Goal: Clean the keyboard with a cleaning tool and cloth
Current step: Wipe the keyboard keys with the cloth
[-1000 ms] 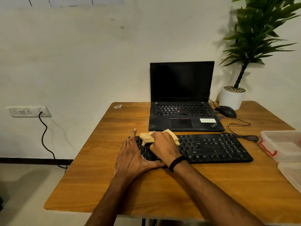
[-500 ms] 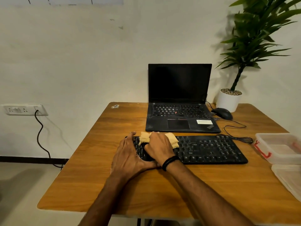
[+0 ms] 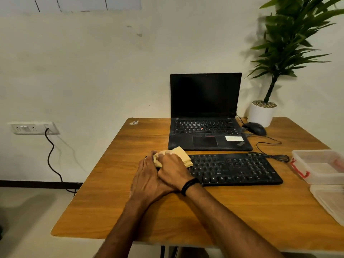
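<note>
A black keyboard [image 3: 232,169] lies across the wooden table [image 3: 186,216], in front of an open laptop. My right hand [image 3: 173,169] grips a crumpled tan cloth [image 3: 181,154] and presses it on the keyboard's left end. My left hand [image 3: 147,175] lies flat over the keyboard's left edge, touching the right hand, fingers straight. The left end of the keyboard is hidden under both hands. No other cleaning tool is in sight.
A black laptop [image 3: 206,116] stands open behind the keyboard. A mouse [image 3: 255,128] and a potted plant [image 3: 262,113] are at the back right. Two clear plastic containers [image 3: 320,166] sit at the right edge. A cable [image 3: 270,146] runs behind the keyboard.
My right hand with the cloth has slid a little left along the keyboard, closer against my left hand. The camera view has shifted slightly.
</note>
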